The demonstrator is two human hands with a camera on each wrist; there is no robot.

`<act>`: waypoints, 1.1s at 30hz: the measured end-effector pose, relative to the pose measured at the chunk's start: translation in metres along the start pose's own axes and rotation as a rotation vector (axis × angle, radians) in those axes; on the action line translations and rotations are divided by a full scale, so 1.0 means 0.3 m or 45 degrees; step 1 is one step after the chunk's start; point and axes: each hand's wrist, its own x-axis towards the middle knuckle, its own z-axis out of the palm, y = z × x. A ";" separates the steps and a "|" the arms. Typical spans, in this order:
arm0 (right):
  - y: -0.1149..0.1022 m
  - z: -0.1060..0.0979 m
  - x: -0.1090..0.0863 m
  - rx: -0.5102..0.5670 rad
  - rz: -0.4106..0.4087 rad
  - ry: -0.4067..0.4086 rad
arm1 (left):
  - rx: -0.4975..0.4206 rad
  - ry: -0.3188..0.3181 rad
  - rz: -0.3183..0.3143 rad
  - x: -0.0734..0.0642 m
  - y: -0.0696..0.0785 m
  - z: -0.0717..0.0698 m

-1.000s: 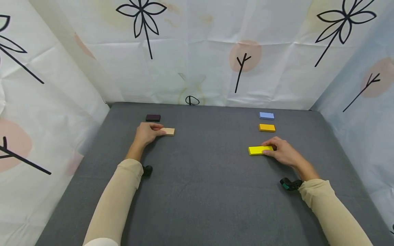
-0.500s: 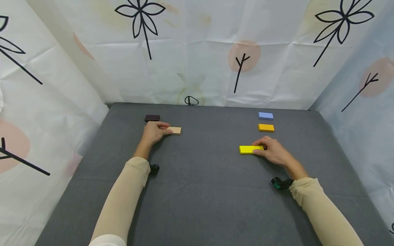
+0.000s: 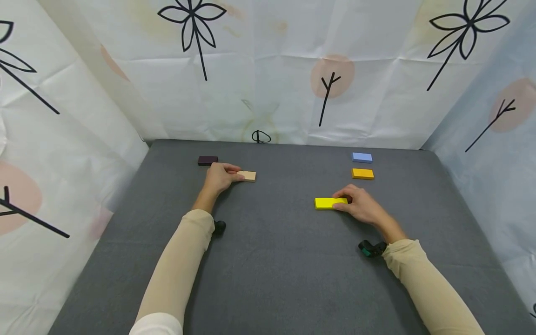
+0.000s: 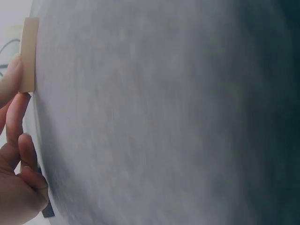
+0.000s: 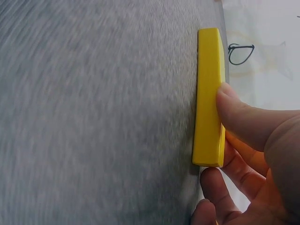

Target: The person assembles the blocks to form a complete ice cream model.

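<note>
My left hand (image 3: 219, 179) pinches a small beige wooden block (image 3: 248, 176) between thumb and fingers, left of the middle of the table; the left wrist view shows this beige block (image 4: 29, 56) lengthwise beyond the thumb. On the right, my right hand (image 3: 362, 204) grips the right end of a longer, bright yellow block (image 3: 324, 204). Thumb on one side and fingers on the other hold the yellow block (image 5: 208, 103) in the right wrist view. Just behind the left hand lies a dark brown block (image 3: 207, 160), partly covered by that hand.
At the back right, a light blue block (image 3: 362, 157) lies behind an orange-yellow block (image 3: 362, 174). A grey cloth covers the table (image 3: 268, 279). White printed curtains (image 3: 259, 70) hang along its back and sides.
The left hand has shifted right with the beige block, away from the dark brown block's front. The right hand has moved left with the bright yellow block. The other blocks stay put.
</note>
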 end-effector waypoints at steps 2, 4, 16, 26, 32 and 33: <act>-0.003 0.008 0.005 0.003 -0.012 0.010 | 0.023 0.003 0.007 0.000 0.012 0.012; -0.005 0.016 0.010 0.001 -0.022 0.021 | 0.054 0.007 0.019 0.001 0.025 0.023; -0.045 0.065 0.044 0.005 -0.013 0.026 | 0.068 -0.012 0.078 0.005 0.088 0.096; -0.096 0.093 0.071 0.023 0.027 0.010 | 0.116 0.002 0.139 0.002 0.142 0.166; -0.117 0.112 0.077 0.041 0.076 0.000 | 0.153 -0.027 0.129 0.009 0.164 0.198; -0.121 0.116 0.076 0.047 0.091 -0.001 | 0.157 -0.036 0.124 0.010 0.168 0.202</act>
